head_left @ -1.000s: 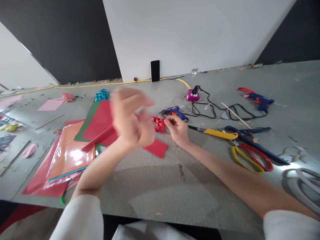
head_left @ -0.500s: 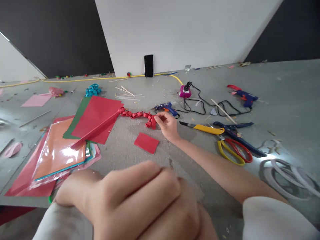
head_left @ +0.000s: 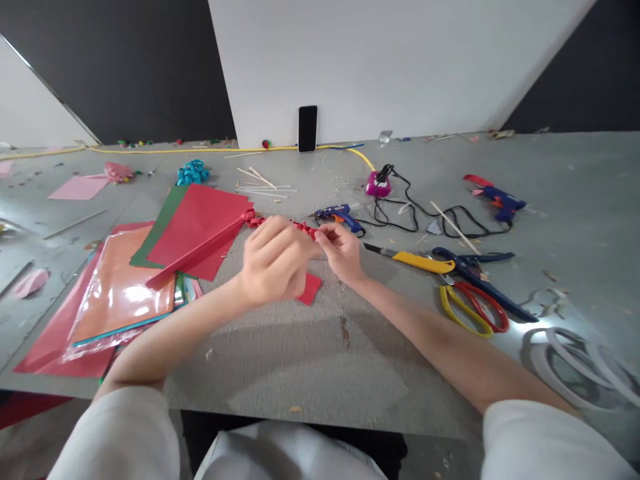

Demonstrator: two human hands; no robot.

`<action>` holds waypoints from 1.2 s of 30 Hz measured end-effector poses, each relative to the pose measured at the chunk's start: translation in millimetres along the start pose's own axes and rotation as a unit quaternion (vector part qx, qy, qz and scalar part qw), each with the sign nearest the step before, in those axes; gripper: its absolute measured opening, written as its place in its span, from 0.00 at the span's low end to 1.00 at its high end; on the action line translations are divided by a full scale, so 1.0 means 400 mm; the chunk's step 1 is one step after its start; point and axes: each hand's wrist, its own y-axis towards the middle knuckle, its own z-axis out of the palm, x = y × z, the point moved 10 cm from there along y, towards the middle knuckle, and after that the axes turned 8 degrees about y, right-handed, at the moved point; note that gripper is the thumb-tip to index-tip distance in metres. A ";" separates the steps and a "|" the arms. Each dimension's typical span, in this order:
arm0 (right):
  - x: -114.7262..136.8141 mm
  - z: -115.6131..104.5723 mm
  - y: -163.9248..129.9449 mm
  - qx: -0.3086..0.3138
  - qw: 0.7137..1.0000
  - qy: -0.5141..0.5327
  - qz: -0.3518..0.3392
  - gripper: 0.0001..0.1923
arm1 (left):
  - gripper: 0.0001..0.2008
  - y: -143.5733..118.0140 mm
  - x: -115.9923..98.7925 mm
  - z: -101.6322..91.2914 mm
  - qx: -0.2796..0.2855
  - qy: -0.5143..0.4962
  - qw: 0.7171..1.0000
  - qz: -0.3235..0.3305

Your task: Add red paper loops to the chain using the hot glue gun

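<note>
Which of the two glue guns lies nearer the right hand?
The glue gun with the orange trigger showing, just beyond the right hand. The other glue gun lies well off to the right, with red at one end.

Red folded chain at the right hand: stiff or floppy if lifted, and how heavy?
The red folded chain is probably bendy: it shows a row of small folds. Likely light, since the folds look thin, like paper or ribbon. May droop if only the right hand lifts it: that hand seems to pinch just one end.
</note>
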 end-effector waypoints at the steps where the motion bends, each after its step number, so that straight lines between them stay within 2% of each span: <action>1: -0.003 0.006 -0.001 0.014 1.000 0.005 0.004 0.20 | 0.11 0.001 0.029 0.043 0.004 0.010 1.000 -0.014; 5: 0.003 0.020 -0.005 0.048 0.999 -0.009 0.000 0.18 | 0.11 -0.064 0.137 0.203 0.053 0.024 0.993 -0.101; 8: 0.013 0.030 -0.010 0.064 0.998 -0.013 -0.010 0.16 | 0.10 -0.127 0.166 0.252 0.061 -0.026 0.991 -0.115; 12: 0.009 0.052 -0.019 0.107 0.994 -0.003 -0.010 0.14 | 0.08 -0.154 0.176 0.245 0.028 -0.075 0.991 -0.108; 18: -0.002 0.050 -0.027 0.116 0.992 -0.030 -0.032 0.13 | 0.08 -0.151 0.191 0.241 0.011 -0.091 0.990 -0.108; 22: 0.043 0.045 -0.035 0.105 0.987 -0.068 -0.099 0.07 | 0.08 -0.151 0.187 0.238 0.006 -0.087 0.991 -0.103; 25: 0.076 0.031 -0.036 0.083 0.985 -0.073 -0.135 0.06 | 0.07 -0.148 0.179 0.231 -0.002 -0.079 0.993 -0.089; 27: 0.082 0.009 -0.028 0.050 0.987 -0.066 -0.136 0.07 | 0.07 -0.147 0.180 0.226 -0.014 -0.079 0.993 -0.088; 31: 0.066 -0.034 -0.009 -0.007 0.992 -0.065 -0.112 0.10 | 0.06 -0.151 0.208 0.224 -0.022 -0.085 0.987 -0.132; 33: 0.053 -0.036 -0.004 -0.004 0.993 -0.074 -0.090 0.13 | 0.07 -0.156 0.217 0.228 -0.014 -0.091 0.984 -0.151; 36: 0.051 -0.010 -0.008 0.043 0.991 -0.097 -0.083 0.16 | 0.10 -0.168 0.227 0.241 0.010 -0.116 0.975 -0.187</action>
